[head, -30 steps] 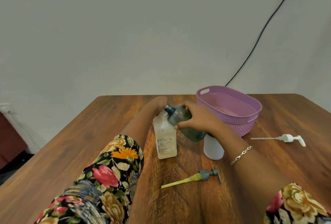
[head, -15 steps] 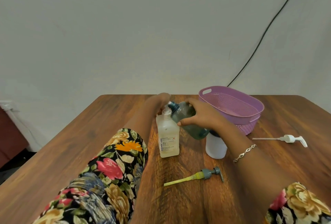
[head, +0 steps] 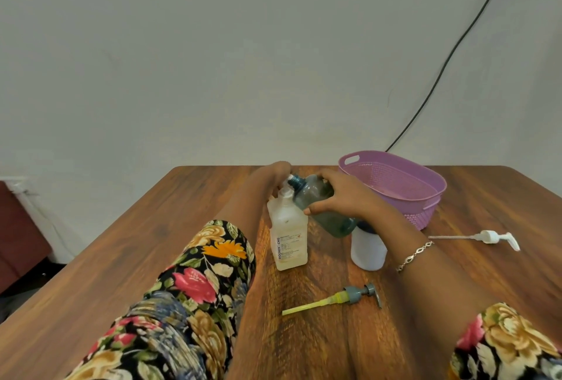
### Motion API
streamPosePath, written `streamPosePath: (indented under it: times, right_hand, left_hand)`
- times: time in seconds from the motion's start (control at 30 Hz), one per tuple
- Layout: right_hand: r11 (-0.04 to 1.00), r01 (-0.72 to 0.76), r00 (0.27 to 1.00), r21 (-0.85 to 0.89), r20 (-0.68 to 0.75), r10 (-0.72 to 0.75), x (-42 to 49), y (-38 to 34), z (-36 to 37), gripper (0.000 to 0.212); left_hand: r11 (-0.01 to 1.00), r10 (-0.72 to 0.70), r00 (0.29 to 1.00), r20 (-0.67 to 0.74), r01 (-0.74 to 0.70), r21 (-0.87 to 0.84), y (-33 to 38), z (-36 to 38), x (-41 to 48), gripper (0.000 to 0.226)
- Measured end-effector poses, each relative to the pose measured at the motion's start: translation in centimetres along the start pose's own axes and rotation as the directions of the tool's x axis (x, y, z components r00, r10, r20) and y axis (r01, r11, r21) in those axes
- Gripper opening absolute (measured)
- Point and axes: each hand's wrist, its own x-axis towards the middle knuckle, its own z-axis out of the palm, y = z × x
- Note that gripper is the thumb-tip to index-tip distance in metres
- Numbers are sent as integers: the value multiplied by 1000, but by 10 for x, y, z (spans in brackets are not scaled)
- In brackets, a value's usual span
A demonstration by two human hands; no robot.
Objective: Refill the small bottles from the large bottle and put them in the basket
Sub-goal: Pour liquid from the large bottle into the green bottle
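A clear small bottle (head: pixel 289 240) with a printed label stands upright on the wooden table (head: pixel 152 243). My left hand (head: pixel 275 174) reaches behind its neck and seems to hold it near the top. My right hand (head: pixel 343 197) grips a grey-blue translucent large bottle (head: pixel 322 206), tilted with its open mouth at the clear bottle's neck. A white small bottle (head: pixel 368 250) stands open just to the right, partly behind my right forearm. The purple basket (head: pixel 425 176) sits at the back right with nothing visible inside.
A grey pump head with a yellow tube (head: pixel 337 300) lies on the table in front of the bottles. A white pump head with its tube (head: pixel 486 237) lies at the right. A black cable (head: pixel 450 57) runs down the wall behind the basket.
The view has shifted slightly. Both hands and the tilted large bottle stay in nearly the same place over the clear bottle.
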Motion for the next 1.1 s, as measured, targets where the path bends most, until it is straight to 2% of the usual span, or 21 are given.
streamPosePath:
  times: [0.2,0.27,0.4,0.5,0.67,0.73,0.83,0.93,1.0,1.1]
  right_hand:
    - [1000,-6,1000,-24,18,6,1,2,5,71]
    - [1000,0,1000,-25,22,1,2,3,6,70]
    - [1000,21,999,-15,25,-20,6,1,2,69]
    - [999,26,1000,-33,15,-25,7,2,1,70]
    - [999,13,1000,-44,28,-11,6,5,6,73]
    - [999,8,1000,-34,29,-7,5,6,7,72]
    - [1000,14,1000,-26,26,-13,4,3,4,73]
    - [1000,15,1000,-21,21,-14,2,-2,0,73]
    - [1000,1,1000,-23,23,0,1,-4,-1,74]
    - [999,-17,999,-39,32,18,0,-3,-1,74]
  left_hand:
    - [987,42,994,-105,-25,157,-2,7,8,29]
    - [996,40,995,-91,-32,88,-4,5,9,31]
    - [1000,26,999,24,-27,16,-5,-2,5,25]
    - [999,35,999,-27,-34,35,-6,-1,8,28]
    - [982,56,996,-75,-41,183,-4,5,14,24]
    - [983,59,994,-89,-42,177,-5,5,15,30]
    - [987,83,995,-52,-75,142,-6,1,13,28]
    - [995,43,999,-10,-42,89,-9,-4,11,30]
    - [996,57,998,-23,-55,71,-6,-2,8,30]
    - [989,86,995,-55,-78,123,-5,4,7,28]
